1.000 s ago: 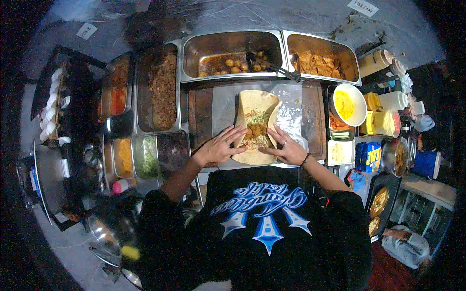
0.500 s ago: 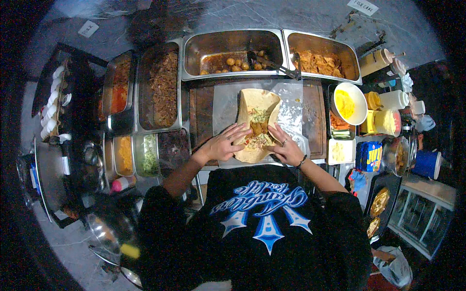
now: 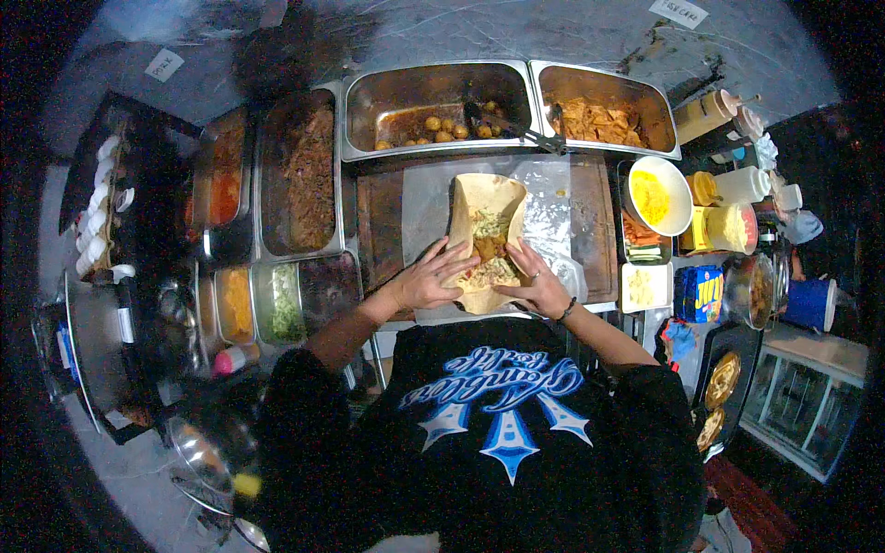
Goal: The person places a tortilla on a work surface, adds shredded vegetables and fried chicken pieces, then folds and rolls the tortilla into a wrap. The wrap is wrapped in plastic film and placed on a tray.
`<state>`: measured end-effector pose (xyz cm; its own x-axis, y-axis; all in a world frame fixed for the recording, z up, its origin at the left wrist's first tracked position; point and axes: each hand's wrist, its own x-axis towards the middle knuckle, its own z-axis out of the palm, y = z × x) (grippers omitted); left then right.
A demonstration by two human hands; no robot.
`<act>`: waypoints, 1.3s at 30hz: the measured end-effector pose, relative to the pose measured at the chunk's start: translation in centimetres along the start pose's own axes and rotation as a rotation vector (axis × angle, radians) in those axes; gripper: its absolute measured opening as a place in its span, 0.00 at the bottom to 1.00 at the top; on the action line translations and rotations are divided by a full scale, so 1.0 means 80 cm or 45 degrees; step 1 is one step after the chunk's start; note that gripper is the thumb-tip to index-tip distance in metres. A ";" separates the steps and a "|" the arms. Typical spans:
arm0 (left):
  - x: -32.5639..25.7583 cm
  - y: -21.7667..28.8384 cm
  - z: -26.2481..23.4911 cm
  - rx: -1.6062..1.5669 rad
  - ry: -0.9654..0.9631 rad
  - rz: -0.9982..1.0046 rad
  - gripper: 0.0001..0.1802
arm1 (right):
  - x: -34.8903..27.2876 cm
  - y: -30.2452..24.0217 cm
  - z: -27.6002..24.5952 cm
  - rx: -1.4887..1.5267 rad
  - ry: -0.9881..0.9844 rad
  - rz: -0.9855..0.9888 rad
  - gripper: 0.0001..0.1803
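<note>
Nearest to me is my own black shirt (image 3: 489,433) with its blue print, filling the near part of the view. Just past it, my left hand (image 3: 431,279) lies palm down with the fingers (image 3: 458,261) spread, their tips resting on the left edge of the tortilla (image 3: 487,235). My right hand (image 3: 535,286), a dark band at the wrist, comes in from the right with its fingers (image 3: 518,261) loosely parted and laid on the tortilla's near right edge. Neither hand pinches anything; both press flat against the wrap.

The tortilla lies open between my two hands, its near end under my fingertips and its far end reaching away from me. A strip of filling (image 3: 489,241) runs down its middle, just beyond my fingertips and between them. The tortilla sits on a sheet of foil (image 3: 553,212), which lies on a wooden board (image 3: 383,207).

To the left of the board are small tubs of green and orange toppings (image 3: 267,300), and farther left a long pan of shredded meat (image 3: 309,175). To the right stand a white bowl of yellow shreds (image 3: 656,194) and squeeze bottles (image 3: 728,189).

Farthest from me, two steel pans sit side by side: the left pan (image 3: 433,106) holding small round potatoes and tongs, the right pan (image 3: 604,115) holding orange pieces.
</note>
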<state>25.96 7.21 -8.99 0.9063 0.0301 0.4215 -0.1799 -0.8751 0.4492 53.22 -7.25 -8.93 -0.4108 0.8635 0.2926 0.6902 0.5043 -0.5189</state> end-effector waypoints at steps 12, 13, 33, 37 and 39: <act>0.024 0.007 0.038 -0.076 0.527 -0.235 0.08 | 0.011 -0.015 0.013 0.064 0.268 0.279 0.13; 0.025 0.006 0.039 -0.078 0.535 -0.236 0.08 | 0.014 -0.016 0.011 0.037 0.258 0.266 0.13; 0.075 0.010 0.016 -0.251 0.611 -0.689 0.12 | 0.062 0.005 -0.038 0.160 0.118 0.326 0.16; 0.087 0.005 0.012 -0.309 0.698 -0.779 0.09 | 0.068 0.019 -0.039 0.257 0.107 0.437 0.19; 0.089 0.000 0.014 -0.357 0.705 -0.870 0.08 | 0.077 0.018 -0.045 0.347 0.135 0.473 0.18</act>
<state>32.81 6.90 -6.86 0.5505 0.7869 0.2788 0.1754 -0.4355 0.8829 53.81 -1.18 -5.02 -0.0925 0.9884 0.1204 0.5918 0.1518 -0.7917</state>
